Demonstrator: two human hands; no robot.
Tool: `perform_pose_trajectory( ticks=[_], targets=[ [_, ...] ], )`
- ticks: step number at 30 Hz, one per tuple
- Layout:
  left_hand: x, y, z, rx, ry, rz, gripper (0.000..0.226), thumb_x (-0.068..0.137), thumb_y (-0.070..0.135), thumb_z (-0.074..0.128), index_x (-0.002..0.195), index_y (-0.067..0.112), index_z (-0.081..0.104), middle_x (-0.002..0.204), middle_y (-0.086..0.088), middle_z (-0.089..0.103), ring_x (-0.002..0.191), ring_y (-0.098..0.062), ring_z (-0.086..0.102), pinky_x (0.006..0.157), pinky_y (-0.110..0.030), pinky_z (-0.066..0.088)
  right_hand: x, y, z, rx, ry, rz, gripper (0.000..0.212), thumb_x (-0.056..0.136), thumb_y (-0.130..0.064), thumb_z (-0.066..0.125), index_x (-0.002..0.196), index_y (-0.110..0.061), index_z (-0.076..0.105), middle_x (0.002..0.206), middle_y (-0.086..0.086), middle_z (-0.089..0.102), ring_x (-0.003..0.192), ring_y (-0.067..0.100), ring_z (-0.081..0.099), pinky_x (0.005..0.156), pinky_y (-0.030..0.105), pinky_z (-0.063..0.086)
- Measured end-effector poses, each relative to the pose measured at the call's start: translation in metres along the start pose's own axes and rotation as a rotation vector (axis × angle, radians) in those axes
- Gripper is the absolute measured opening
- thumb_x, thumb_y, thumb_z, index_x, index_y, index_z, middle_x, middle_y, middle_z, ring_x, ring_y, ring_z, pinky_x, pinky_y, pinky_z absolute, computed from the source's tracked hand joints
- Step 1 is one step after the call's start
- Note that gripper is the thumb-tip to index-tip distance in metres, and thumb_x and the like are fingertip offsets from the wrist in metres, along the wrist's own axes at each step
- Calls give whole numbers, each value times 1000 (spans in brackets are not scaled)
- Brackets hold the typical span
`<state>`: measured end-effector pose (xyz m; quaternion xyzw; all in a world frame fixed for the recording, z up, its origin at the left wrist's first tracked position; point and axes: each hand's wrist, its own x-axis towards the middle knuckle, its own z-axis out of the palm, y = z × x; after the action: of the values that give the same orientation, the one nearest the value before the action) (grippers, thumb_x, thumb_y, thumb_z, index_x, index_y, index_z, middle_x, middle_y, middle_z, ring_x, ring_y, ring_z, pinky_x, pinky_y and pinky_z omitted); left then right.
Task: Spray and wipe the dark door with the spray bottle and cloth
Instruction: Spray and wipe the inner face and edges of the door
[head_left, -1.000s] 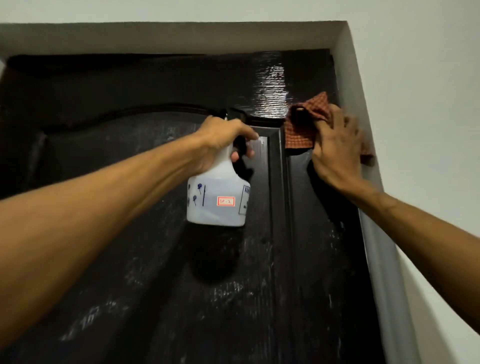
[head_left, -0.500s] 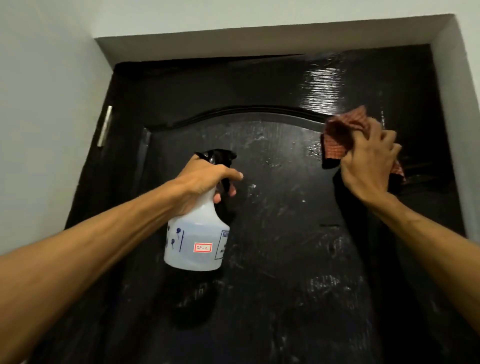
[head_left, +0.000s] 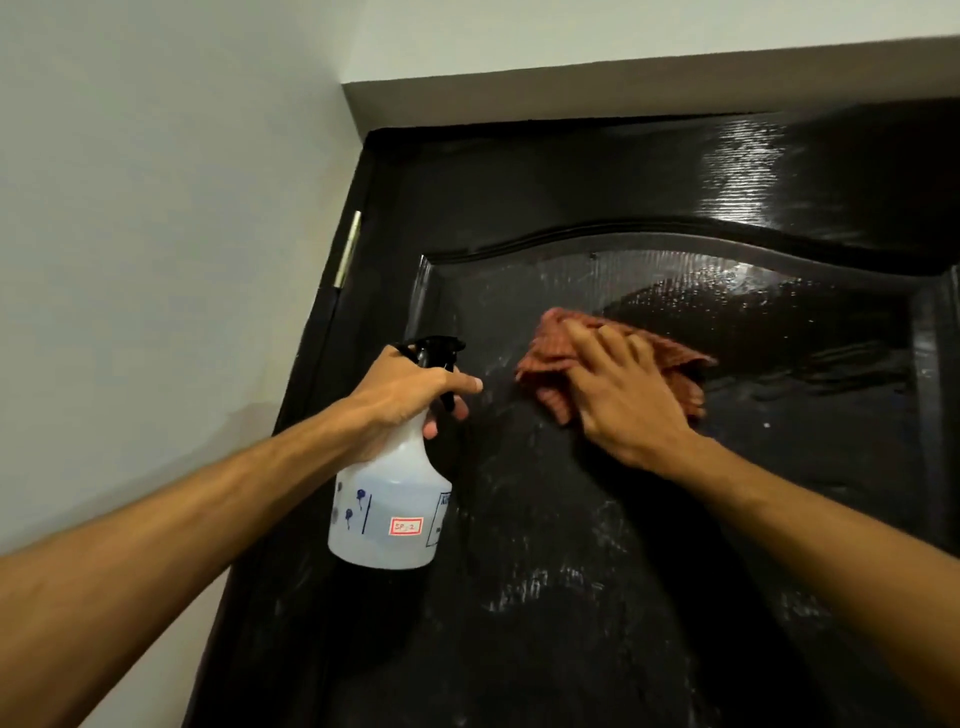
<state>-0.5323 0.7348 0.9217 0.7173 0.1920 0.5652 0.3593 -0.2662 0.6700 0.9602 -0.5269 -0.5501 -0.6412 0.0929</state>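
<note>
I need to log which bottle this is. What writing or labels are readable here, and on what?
"SP_2", roughly; handwritten in red and blurred: on the small red-bordered sticker on the spray bottle.
Boxed black print at the bottle's right edge: cut off, unreadable.
Blue marks on the bottle: drawings, not text.
Nothing written on the door.

wall hems my left hand; the door below my right hand lies open

White spray bottle upright beside glossy dark door; crumpled reddish cloth pressed on its panel.
</note>
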Motion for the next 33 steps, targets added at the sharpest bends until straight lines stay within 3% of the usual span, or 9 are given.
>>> perform_pose_trajectory(
  ticks=[2,6,9,12,17,22,25,28,33],
  targets=[
    [2,-5,-13,1,4,4,20,88,20,81,98,5,72,87,-19,78,49,-15,53,44,-22,46,15,-12,6,34,-33,-123,38,95,-40,40,116,-21,66,165,8,28,141,32,30,111,49,21],
    [8,-17,-43,-9,38,16,16,89,18,80,93,6,71,86,-20,76,49,-12,56,43,-20,45,76,-6,-3,150,55,343,38,99,-40,49,127,-19,63,165,10,23,147,35,21,116,55,19],
    [15,-30,-68,4,61,18,16,89,19,80,92,6,71,82,-16,76,63,-22,59,44,-22,46,88,-58,9,153,28,106,49,95,-45,36,121,-18,68,168,9,20,151,38,20,122,60,13],
    [19,-40,-86,28,79,16,16,89,19,80,95,6,73,83,-15,76,57,-16,62,45,-21,46,94,-92,25,150,-68,-148,53,96,-50,34,129,-21,64,171,4,13,156,32,13,123,58,13],
    [29,-55,-117,16,123,6,21,90,18,79,103,6,69,89,-18,75,43,-5,58,44,-19,45,166,-88,21,165,14,139,49,97,-47,48,139,-23,56,169,8,14,155,36,11,123,62,6],
    [33,-70,-142,48,146,-1,20,89,21,80,100,6,72,90,-17,77,43,-8,54,45,-21,45,153,-173,44,68,-40,-79,56,88,-36,39,134,-11,59,164,21,27,151,46,21,121,64,13],
    [32,-80,-150,60,139,-27,18,89,24,79,97,9,74,89,-14,78,63,-19,63,46,-20,47,156,-176,43,63,-100,-217,65,91,-43,27,139,-12,57,162,19,32,151,43,25,123,58,13],
    [36,-83,-158,22,161,-33,18,88,22,81,95,7,74,83,-12,78,77,-31,64,44,-20,45,211,-158,33,113,-72,-95,66,98,-55,27,151,-18,43,168,14,18,155,39,8,125,59,4],
    [35,-83,-171,17,199,-16,17,88,17,80,96,3,75,85,-18,76,70,-22,65,43,-20,43,251,-194,43,104,-50,30,59,100,-53,34,150,-23,45,169,14,10,153,47,3,119,72,-2]
  ],
)
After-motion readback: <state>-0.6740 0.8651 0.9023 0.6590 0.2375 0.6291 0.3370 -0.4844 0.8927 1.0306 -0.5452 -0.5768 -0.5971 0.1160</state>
